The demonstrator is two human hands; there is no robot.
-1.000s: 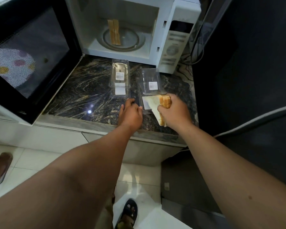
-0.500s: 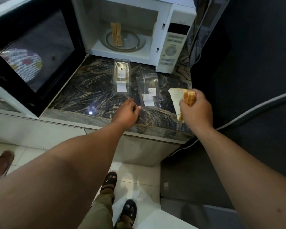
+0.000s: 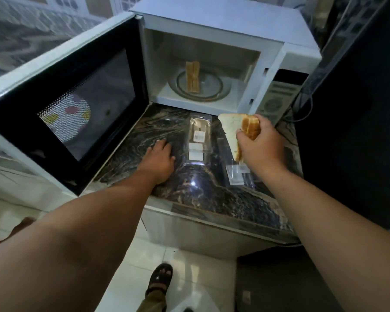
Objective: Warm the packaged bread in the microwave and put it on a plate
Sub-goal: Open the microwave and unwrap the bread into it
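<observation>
My right hand point(image 3: 260, 145) grips slices of bread point(image 3: 236, 129), white with a brown crust, raised above the dark marble counter point(image 3: 203, 190) just in front of the microwave. My left hand point(image 3: 159, 157) rests flat on the counter with fingers apart, holding nothing. The white microwave point(image 3: 212, 39) stands open, its door point(image 3: 77, 109) swung to the left. Inside, two bread slices point(image 3: 192, 76) stand on edge on the glass turntable point(image 3: 200, 86). Two clear empty wrappers lie on the counter: one point(image 3: 197, 140) in the middle, one point(image 3: 234, 174) partly under my right hand.
The microwave's control panel point(image 3: 277, 97) is on its right side, with cables point(image 3: 302, 104) behind it. A dark wall or appliance point(image 3: 358, 109) closes the right side. The counter's front edge point(image 3: 223, 224) drops to a tiled floor, where my sandalled foot point(image 3: 159, 280) stands.
My right hand has lifted the bread off its wrapper and carried it up toward the microwave opening. My left hand slid left along the counter, away from the wrappers.
</observation>
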